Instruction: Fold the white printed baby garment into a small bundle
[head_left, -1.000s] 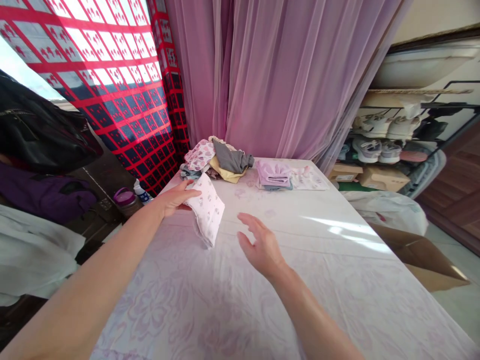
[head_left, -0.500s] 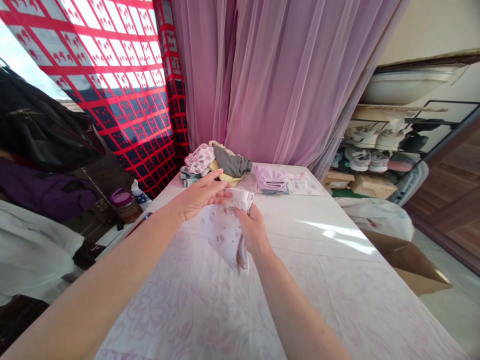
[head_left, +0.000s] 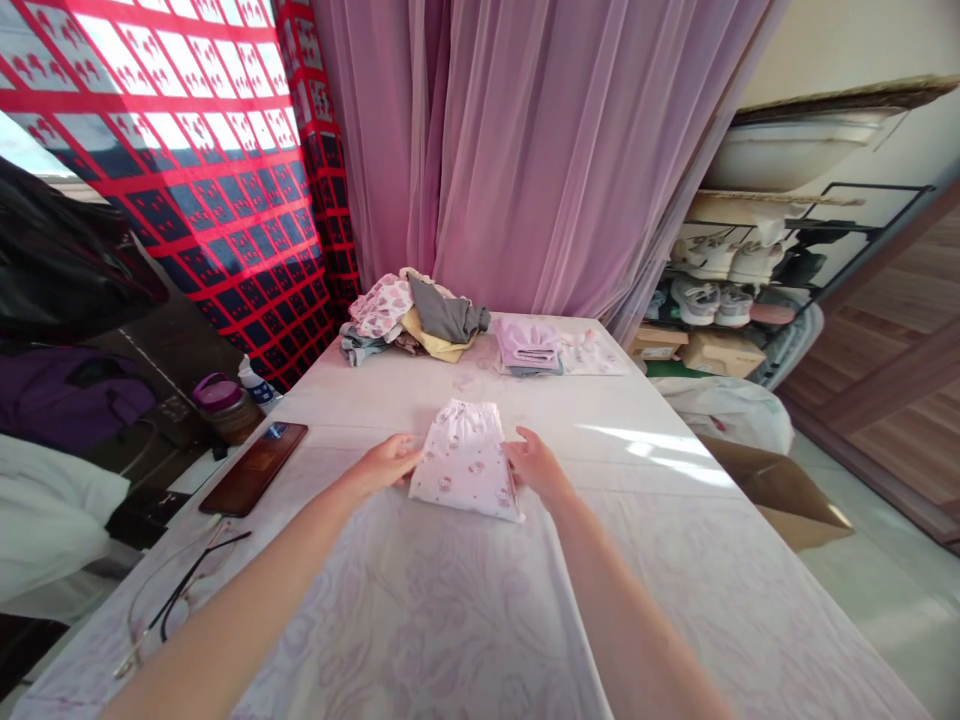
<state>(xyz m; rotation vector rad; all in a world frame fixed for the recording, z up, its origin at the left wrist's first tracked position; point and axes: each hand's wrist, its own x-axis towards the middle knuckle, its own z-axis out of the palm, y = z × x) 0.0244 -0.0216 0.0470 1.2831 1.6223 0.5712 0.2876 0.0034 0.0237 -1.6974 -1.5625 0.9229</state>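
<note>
Left hand (head_left: 384, 465), right hand (head_left: 536, 465) flank cloth (head_left: 465, 462) (perhaps pyjamas) on bedsheet (head_left: 427, 620).

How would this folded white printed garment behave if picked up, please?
Its thin-looking folds suggest the folded garment would flop and perhaps open if lifted by one edge. It looks light, and lying flat it seems unlikely to roll.

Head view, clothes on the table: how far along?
Done: a folded lilac clothing stack at the far end. In hand: a white printed garment, folded flat, left hand and right hand at its sides. Still left: a rumpled pile of mixed-colour clothes beside the stack.
</note>
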